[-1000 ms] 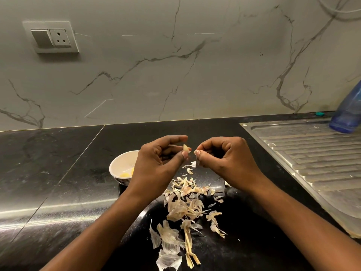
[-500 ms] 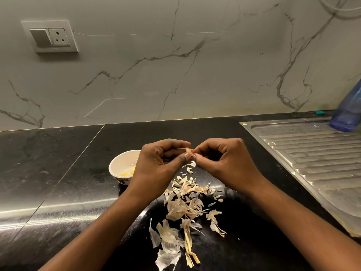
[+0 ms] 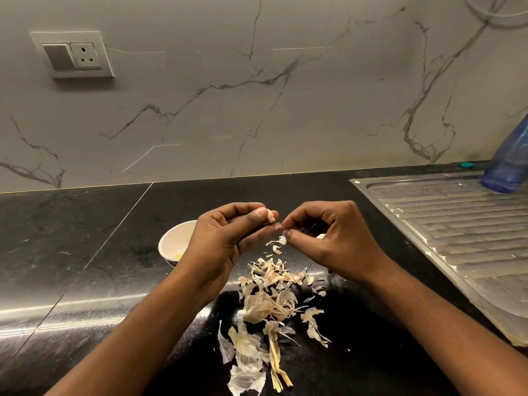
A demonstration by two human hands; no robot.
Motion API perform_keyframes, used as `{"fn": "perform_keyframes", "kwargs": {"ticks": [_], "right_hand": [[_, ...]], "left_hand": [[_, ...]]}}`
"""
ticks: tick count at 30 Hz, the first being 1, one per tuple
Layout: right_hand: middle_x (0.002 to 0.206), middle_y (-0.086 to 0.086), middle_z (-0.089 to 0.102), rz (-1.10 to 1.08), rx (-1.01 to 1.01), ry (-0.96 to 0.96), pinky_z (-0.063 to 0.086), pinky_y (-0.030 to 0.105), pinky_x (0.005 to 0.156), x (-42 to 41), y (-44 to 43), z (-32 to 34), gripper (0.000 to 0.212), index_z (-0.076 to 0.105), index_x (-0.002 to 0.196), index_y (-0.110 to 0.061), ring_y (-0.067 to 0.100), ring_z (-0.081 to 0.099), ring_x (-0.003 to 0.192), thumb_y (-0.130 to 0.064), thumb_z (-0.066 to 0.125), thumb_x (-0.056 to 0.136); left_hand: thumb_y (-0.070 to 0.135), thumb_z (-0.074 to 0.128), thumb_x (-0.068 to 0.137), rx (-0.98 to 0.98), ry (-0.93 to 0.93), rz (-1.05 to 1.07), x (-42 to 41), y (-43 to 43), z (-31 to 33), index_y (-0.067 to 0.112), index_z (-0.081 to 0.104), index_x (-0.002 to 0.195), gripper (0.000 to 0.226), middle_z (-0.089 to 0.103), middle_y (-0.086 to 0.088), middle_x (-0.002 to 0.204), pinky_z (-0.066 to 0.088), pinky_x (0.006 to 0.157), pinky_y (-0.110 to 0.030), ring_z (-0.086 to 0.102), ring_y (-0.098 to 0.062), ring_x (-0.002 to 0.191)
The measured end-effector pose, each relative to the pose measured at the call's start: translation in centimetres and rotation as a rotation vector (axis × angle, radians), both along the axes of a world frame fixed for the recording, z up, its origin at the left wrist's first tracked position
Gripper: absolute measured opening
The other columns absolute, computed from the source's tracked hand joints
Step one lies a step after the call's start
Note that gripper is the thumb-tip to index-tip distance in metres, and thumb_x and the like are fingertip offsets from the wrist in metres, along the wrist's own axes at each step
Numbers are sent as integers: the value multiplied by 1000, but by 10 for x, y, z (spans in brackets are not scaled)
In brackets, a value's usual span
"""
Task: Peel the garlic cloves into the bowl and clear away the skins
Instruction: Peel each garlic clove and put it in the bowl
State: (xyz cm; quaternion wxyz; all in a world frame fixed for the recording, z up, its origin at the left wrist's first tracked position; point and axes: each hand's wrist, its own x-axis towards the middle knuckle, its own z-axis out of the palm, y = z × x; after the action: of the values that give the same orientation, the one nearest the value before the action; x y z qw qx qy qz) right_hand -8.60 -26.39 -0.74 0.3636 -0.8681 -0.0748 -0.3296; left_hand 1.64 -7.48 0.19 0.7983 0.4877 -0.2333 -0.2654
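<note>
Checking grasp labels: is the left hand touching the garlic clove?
Touching. The head view shows the left hand pinching the garlic clove between its thumb and forefinger tips, with no gap visible.

The worktop's (image 3: 71, 252) left side has room. The bowl (image 3: 175, 242) and skins (image 3: 271, 304) block the middle, a bottle (image 3: 511, 167) the back-right corner.

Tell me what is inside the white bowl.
Inside the white bowl only a small yellow bit shows at the bottom. The left hand covers part of the bowl, so the rest is hidden.
</note>
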Motion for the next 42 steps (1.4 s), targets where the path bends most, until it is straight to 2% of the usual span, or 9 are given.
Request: {"fn": "perform_keyframes", "kwargs": {"ticks": [3,6,10,14,16,23,29,36,42], "right_hand": [[85,-5,79,12,6,-13,65,37,68,1,-2,-1,16,83,98,-12,18,75,76,1,77,91],[87,-6,80,15,40,-12,65,39,70,0,-3,-2,16,84,100,-12,17,77,79,-1,75,94],[91,-6,80,38,58,-15,66,34,72,-1,1,1,14,83,104,-12,16,78,83,-15,84,91],[92,-6,80,26,0,-18,63,23,73,1,1,0,18,83,105,-11,10,78,83,-17,86,88],[92,-7,81,15,-18,-12,62,22,72,2,1,-2,16,84,106,-13,7,77,83,-17,84,90],[88,-8,81,-41,17,9,66,35,69,2,-1,-3,13,84,105,-14,8,77,78,-20,83,92],[86,-9,80,-68,50,28,65,38,68,3,-1,-4,13,84,104,-15,11,77,77,-20,82,92],[85,0,80,36,211,132,67,36,71,3,-2,-2,9,82,101,-10,19,79,77,-16,78,95],[89,8,81,123,344,190,66,36,75,1,-2,0,10,80,104,-3,26,79,80,-6,74,96]], "left_hand": [[5,70,87,7,-3,3,0,0,0,-3,73,103,18,77,-24,104,65,78,-29,78,-29,97],[5,71,89,33,-21,12,0,0,0,-4,73,99,14,77,-24,100,64,75,-28,78,-31,94],[9,77,84,110,-102,56,0,1,-2,-4,73,99,20,77,-24,97,66,72,-30,78,-34,92],[13,82,81,177,-208,97,-1,2,-5,-5,72,97,27,77,-24,91,64,64,-27,78,-35,85],[14,83,81,182,-260,115,-1,2,-6,-5,73,97,27,78,-24,90,64,65,-28,78,-37,84],[9,81,83,160,-454,121,-2,3,-6,0,78,108,27,81,-15,97,64,82,-30,79,-30,93],[3,76,88,193,-514,84,4,3,-8,2,77,116,28,81,-11,104,62,88,-30,78,-25,100],[13,76,88,198,-626,149,6,3,-11,4,78,112,25,82,-9,98,66,84,-39,80,-28,90],[9,73,91,181,-634,127,8,2,-10,4,78,112,22,81,-10,96,65,79,-31,79,-29,86]]}}
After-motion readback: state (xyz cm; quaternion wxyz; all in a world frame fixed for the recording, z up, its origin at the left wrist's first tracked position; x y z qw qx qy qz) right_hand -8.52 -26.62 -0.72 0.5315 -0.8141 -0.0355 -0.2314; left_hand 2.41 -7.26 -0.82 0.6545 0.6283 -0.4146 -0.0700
